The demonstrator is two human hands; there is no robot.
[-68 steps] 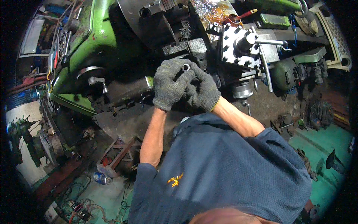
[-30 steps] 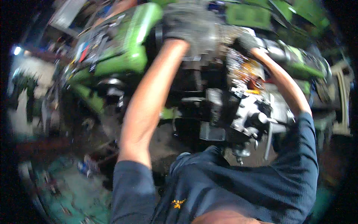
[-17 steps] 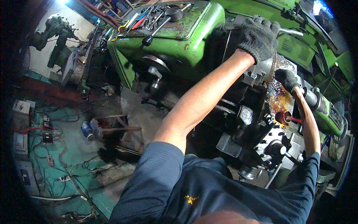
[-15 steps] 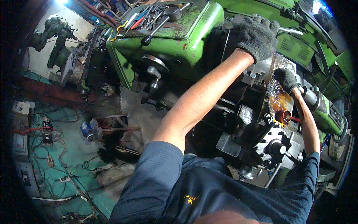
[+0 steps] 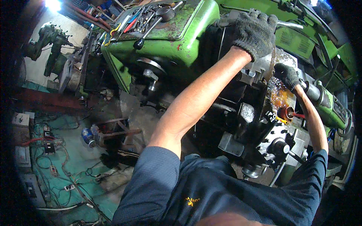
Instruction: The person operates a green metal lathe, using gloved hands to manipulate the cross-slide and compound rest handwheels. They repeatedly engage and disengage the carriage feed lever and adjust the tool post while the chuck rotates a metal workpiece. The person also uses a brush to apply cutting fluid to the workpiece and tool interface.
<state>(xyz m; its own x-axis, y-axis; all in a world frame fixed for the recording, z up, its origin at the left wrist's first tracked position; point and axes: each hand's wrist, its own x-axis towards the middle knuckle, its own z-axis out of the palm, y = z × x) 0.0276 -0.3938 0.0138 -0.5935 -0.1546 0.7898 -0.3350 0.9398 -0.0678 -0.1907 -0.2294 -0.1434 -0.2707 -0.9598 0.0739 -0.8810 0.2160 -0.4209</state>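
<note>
My left hand (image 5: 255,35), in a dark grey knitted glove, reaches over the green lathe (image 5: 200,35) near its headstock. Its fingers curl over a bare metal bar (image 5: 290,25), whose end sticks out to the right. My right hand (image 5: 287,76), gloved alike, is closed above the carriage, at an oily bed of metal chips (image 5: 278,92); whatever its fingertips hold is hidden. Below it, a reddish cup (image 5: 286,112) with a red handle (image 5: 299,115) lies beside the tool turret (image 5: 277,145). The workpiece area is partly covered by my left hand.
Pliers, wrenches and other hand tools (image 5: 132,24) lie on the headstock's top, beside a black-knobbed lever (image 5: 139,43). At right stands the green tailstock (image 5: 330,109). A blue can (image 5: 88,136) and loose cables (image 5: 62,165) lie on the green floor at left.
The view has shifted slightly, so the lathe sits a little higher and further left. Both hands keep nearly the same places on the machine.
</note>
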